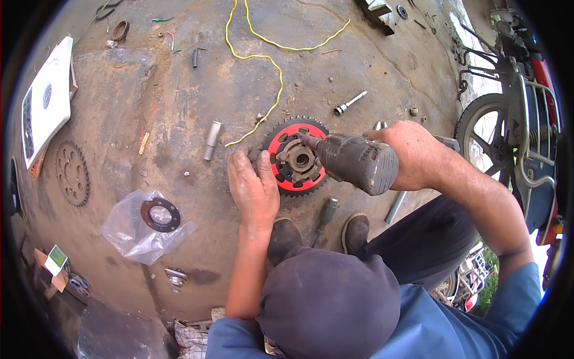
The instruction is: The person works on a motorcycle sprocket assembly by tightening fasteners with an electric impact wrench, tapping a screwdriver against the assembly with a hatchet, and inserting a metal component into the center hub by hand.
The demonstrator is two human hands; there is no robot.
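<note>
My right hand (406, 152) is wrapped round the grip of a dark cordless impact wrench (362, 164). Its nose meets the upper part of a hub (293, 154) in the middle of a toothed sprocket (280, 139) with a red ring. The sprocket lies flat on the ground. At its left rim is my left hand (254, 188), thumb against the edge and fingers pointing away from me, gripping the side. Where the fingertips end under the rim is hard to see. A screwdriver (326, 215) lies just below the sprocket, between two shoes.
Left of the sprocket lies a metal cylinder (211, 140); a socket extension (350, 103) lies beyond it. A yellow cord (280, 75) winds across the ground. Further left are a plastic bag (134, 233) with a black ring (160, 214) and another sprocket (73, 173). A motorcycle wheel (487, 128) stands right.
</note>
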